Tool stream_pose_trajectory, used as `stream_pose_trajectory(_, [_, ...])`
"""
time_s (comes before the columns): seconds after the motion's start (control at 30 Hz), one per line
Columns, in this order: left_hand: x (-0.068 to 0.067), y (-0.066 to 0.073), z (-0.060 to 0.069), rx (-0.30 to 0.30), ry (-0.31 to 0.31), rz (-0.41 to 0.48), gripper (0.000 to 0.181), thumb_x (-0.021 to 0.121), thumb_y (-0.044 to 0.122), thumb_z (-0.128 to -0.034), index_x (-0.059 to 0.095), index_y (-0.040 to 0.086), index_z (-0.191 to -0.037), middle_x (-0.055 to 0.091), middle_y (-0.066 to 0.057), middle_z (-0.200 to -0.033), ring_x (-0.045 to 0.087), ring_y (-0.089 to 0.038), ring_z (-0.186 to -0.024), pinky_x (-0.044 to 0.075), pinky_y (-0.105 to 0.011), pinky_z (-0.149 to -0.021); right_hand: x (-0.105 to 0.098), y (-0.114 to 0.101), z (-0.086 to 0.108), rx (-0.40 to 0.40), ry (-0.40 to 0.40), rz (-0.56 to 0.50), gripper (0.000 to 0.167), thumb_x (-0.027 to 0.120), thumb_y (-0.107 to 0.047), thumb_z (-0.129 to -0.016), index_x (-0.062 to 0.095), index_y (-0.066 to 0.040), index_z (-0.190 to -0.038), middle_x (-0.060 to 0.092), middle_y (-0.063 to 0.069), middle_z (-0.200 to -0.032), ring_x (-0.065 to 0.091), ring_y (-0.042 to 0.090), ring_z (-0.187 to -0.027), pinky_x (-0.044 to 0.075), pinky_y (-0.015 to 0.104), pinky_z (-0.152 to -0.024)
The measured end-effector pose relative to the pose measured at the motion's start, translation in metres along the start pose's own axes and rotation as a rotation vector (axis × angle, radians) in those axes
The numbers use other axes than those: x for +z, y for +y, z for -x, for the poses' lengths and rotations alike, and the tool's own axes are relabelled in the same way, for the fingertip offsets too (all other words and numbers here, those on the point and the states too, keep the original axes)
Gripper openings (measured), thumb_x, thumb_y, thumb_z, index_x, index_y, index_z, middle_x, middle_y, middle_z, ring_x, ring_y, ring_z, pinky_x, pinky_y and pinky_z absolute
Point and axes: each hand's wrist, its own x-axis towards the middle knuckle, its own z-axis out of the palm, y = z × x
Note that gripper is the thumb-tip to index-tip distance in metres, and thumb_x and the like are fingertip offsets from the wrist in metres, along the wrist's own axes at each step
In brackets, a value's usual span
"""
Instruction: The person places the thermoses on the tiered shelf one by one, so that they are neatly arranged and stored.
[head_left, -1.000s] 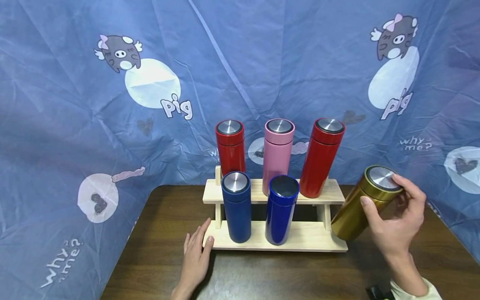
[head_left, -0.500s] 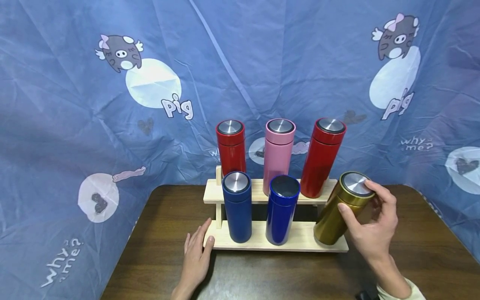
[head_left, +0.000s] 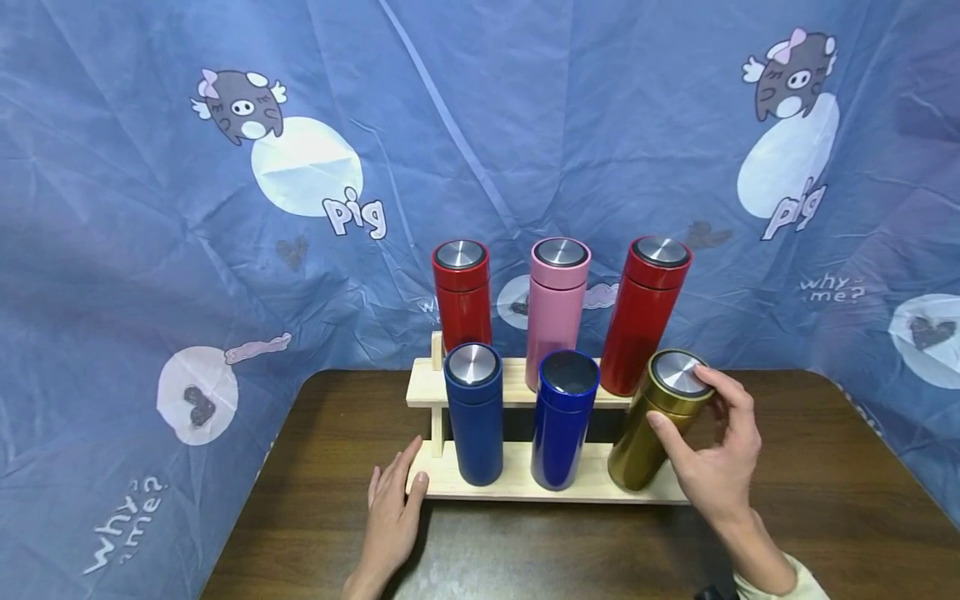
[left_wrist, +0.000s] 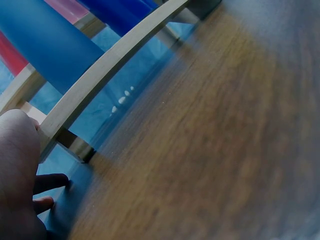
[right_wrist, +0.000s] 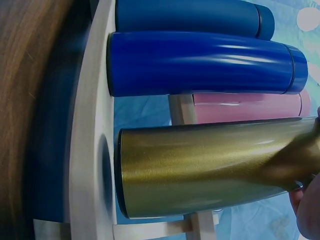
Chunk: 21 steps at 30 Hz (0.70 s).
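My right hand (head_left: 720,467) grips a gold thermos flask (head_left: 652,433) near its steel-topped lid. The flask's base is at the right part of the lower shelf of a two-tier wooden stand (head_left: 487,498); in the right wrist view the gold flask (right_wrist: 210,170) has its base very close to the shelf board (right_wrist: 92,125), and contact cannot be told. My left hand (head_left: 393,512) rests by the lower shelf's left end, fingers extended, thumb at the front corner. Beside the gold flask stands a glossy blue flask (head_left: 564,433), then a matte navy flask (head_left: 476,425).
On the upper shelf stand a red flask (head_left: 461,300), a pink flask (head_left: 557,317) and another red flask (head_left: 645,325). The stand is on a brown wooden table (head_left: 540,550). A blue printed cloth (head_left: 450,125) hangs behind.
My right hand has carried the gold flask leftward from beyond the stand's right end to over the lower shelf, making it more upright. My left hand has stayed put.
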Motion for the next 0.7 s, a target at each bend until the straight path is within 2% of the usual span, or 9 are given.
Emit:
stream_pose_trajectory(0.13, [0.000,-0.001,0.000,-0.003,-0.004,0.000,0.048,0.056,0.021,-0.1154,0.055,0.010,-0.163,0.059,-0.015,-0.163,0.051,-0.057,-0.148,0.013,-0.079,-0.126,0.001,0.003,0.002,0.004,-0.005,0.011,0.070,0.095,-0.011,-0.086,0.058,0.023,-0.135,0.068,-0.003,-0.140,0.065,0.013,-0.124,0.052,0.021,-0.101])
stream_pose_trajectory(0.43, [-0.001,0.000,0.001,-0.007,-0.007,-0.003,0.048,0.055,0.021,-0.1156,0.055,0.010,-0.163,0.059,-0.016,-0.163,0.051,-0.057,-0.148,0.013,-0.080,-0.125,0.001,0.007,0.006,0.030,-0.042,0.049,0.068,0.092,-0.004,-0.085,0.057,0.021,-0.139,0.067,-0.005,-0.141,0.066,0.009,-0.124,0.051,0.019,-0.104])
stream_pose_trajectory(0.47, [-0.001,0.000,0.001,-0.007,-0.007,-0.003,0.048,0.055,0.021,-0.1156,0.055,0.010,-0.163,0.059,-0.016,-0.163,0.051,-0.057,-0.148,0.013,-0.080,-0.125,0.000,0.009,0.006,0.028,-0.053,0.064,0.069,0.092,-0.008,-0.087,0.057,0.021,-0.139,0.067,-0.006,-0.141,0.066,0.008,-0.124,0.051,0.019,-0.104])
stream_pose_trajectory(0.57, [-0.001,0.000,0.001,-0.005,-0.007,-0.003,0.048,0.055,0.021,-0.1156,0.055,0.010,-0.163,0.059,-0.016,-0.163,0.051,-0.056,-0.148,0.013,-0.079,-0.126,-0.002,0.012,0.005,0.003,-0.083,0.120,0.077,0.091,-0.033,-0.094,0.057,0.019,-0.141,0.065,-0.010,-0.144,0.064,0.004,-0.125,0.050,0.016,-0.105])
stream_pose_trajectory(0.63, [-0.001,0.000,0.000,-0.002,-0.008,-0.007,0.048,0.055,0.021,-0.1158,0.055,0.010,-0.163,0.059,-0.016,-0.163,0.051,-0.056,-0.148,0.013,-0.079,-0.126,-0.004,0.014,0.004,-0.020,-0.100,0.151,0.087,0.087,-0.050,-0.096,0.057,0.018,-0.142,0.063,-0.011,-0.145,0.063,0.003,-0.127,0.049,0.015,-0.105])
stream_pose_trajectory(0.7, [-0.001,-0.001,0.000,0.000,-0.005,-0.006,0.048,0.055,0.021,-0.1156,0.055,0.009,-0.163,0.059,-0.016,-0.163,0.051,-0.056,-0.148,0.013,-0.079,-0.126,-0.005,0.014,0.004,-0.035,-0.117,0.173,0.094,0.082,-0.060,-0.096,0.056,0.017,-0.143,0.062,-0.012,-0.146,0.062,0.002,-0.128,0.048,0.014,-0.105])
